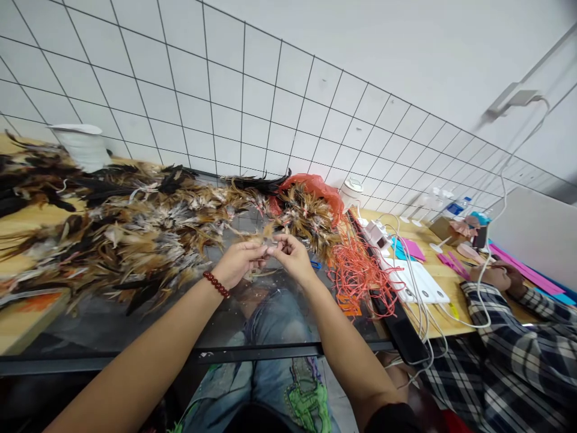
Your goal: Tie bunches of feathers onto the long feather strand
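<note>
In the middle of the head view, my left hand (243, 260) and my right hand (291, 254) meet over a glass tabletop, fingers pinched together. A small tan feather (268, 230) pokes up between the fingertips; its lower end is hidden by them. A beaded bracelet (216, 284) circles my left wrist. Left of my hands spreads a big heap of brown, grey and black feathers (148, 234). More feathers (309, 216) lie just behind my right hand, in a red plastic bag (315, 187).
Tangled orange-red cord (360, 276) lies to the right, beside a power strip (396, 325) with white cables. A white spool (83, 147) stands back left against a wire grid. At the right, a co-worker in a plaid sleeve (487, 313) sits near a white board (419, 279).
</note>
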### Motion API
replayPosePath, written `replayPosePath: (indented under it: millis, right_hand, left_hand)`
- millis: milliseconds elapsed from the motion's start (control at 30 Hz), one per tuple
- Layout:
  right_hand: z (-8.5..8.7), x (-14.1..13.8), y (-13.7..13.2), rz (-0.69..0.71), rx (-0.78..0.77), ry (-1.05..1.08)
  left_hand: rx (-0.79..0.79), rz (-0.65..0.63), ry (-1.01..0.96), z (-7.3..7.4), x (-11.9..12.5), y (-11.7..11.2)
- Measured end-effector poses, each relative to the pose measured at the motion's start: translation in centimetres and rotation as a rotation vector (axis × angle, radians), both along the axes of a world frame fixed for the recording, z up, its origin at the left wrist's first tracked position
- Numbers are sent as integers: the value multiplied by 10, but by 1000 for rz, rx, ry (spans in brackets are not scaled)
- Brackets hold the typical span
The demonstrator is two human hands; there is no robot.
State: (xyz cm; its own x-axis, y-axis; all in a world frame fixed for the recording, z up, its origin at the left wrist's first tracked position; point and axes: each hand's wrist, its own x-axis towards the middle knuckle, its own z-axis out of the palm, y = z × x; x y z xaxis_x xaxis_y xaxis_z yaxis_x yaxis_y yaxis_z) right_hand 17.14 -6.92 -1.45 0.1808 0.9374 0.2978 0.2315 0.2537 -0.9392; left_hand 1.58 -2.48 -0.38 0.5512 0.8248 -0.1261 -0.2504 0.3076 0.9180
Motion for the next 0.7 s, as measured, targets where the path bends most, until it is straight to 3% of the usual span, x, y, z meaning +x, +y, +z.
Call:
replayPosePath:
  millis: [100, 200, 433, 533, 700]
  right_hand:
    - [1, -1, -4, -17, 108, -200]
    - [0, -2, -6, -55, 195, -426]
    - [-3, -6, -9, -154, 164, -603]
    - [4, 1, -9, -183, 89, -691]
    - [27, 17, -2, -190, -199, -1098]
  left_hand:
    - [-103, -7, -125, 5, -1, -1]
    - [-141, -2, -127, 7, 0, -2]
    - [-177, -10, -98, 5, 2, -4]
    - [-145, 104, -118, 5, 0, 0]
    - [-185, 328, -174, 7, -8, 13]
